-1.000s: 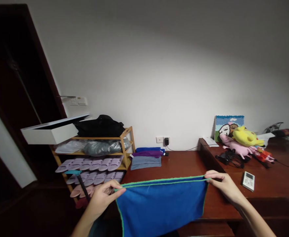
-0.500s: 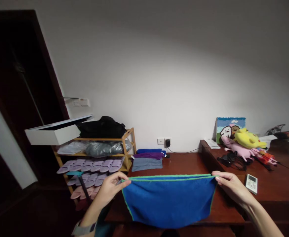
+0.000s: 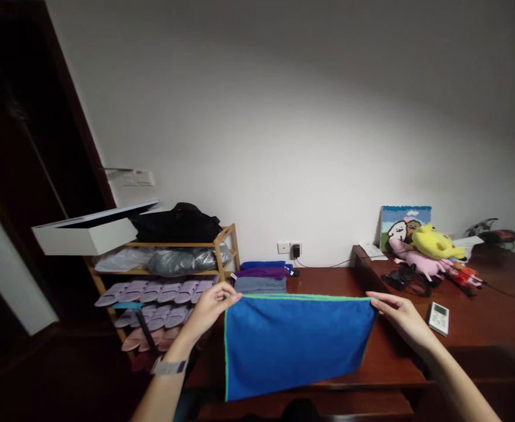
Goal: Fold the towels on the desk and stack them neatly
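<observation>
A blue towel [image 3: 299,343] with green edging hangs folded double between my hands, its top edge pulled nearly straight. My left hand [image 3: 215,305] pinches the upper left corner between thumb and fingers. At the upper right corner, my right hand [image 3: 395,310] grips the cloth the same way. The towel hangs in front of the brown wooden table [image 3: 323,280]. Beyond it, by the wall, lie a grey folded towel [image 3: 259,285], a purple one [image 3: 263,272] and a dark blue one [image 3: 263,265].
At left stands a wooden shoe rack [image 3: 220,258] with several slippers, a black bag [image 3: 176,225] and a white box [image 3: 112,234]. On the higher desk [image 3: 485,310] at right are a yellow plush toy [image 3: 435,241], a pink one [image 3: 415,258] and a white handheld device [image 3: 439,319]. A plug [image 3: 296,251] sits in the wall socket.
Both hands have risen slightly with the blue towel, and its lower edge now hangs straighter and slanted, lowest at the left. The view has shifted a little.
</observation>
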Demonstrator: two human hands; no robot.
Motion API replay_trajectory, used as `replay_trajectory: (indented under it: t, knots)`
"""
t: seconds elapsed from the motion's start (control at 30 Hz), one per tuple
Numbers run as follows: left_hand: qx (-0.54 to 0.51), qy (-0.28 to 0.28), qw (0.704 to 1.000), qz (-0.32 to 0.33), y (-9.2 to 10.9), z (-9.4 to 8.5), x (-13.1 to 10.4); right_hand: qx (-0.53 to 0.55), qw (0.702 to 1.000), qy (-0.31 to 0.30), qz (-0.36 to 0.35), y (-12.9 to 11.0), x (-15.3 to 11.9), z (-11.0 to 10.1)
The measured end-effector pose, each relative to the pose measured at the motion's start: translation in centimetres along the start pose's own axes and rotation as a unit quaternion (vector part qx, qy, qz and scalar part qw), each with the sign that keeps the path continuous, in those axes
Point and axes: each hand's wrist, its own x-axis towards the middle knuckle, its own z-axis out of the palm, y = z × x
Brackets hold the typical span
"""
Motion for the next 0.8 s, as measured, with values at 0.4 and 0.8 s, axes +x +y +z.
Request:
replay_trajectory:
  t: [0.4, 0.8]
  knots:
    - [0.12, -0.079, 0.99, 0.009, -0.6, 0.3, -0.8, -0.102, 0.991, 0.007, -0.086, 0.6, -1.3, -0.4]
    - [0.008, 0.021, 1.0, 0.012, 0.5, 1.1, -1.8, -0.131, 0.983, 0.071, -0.11, -1.1, -3.2, -2.9]
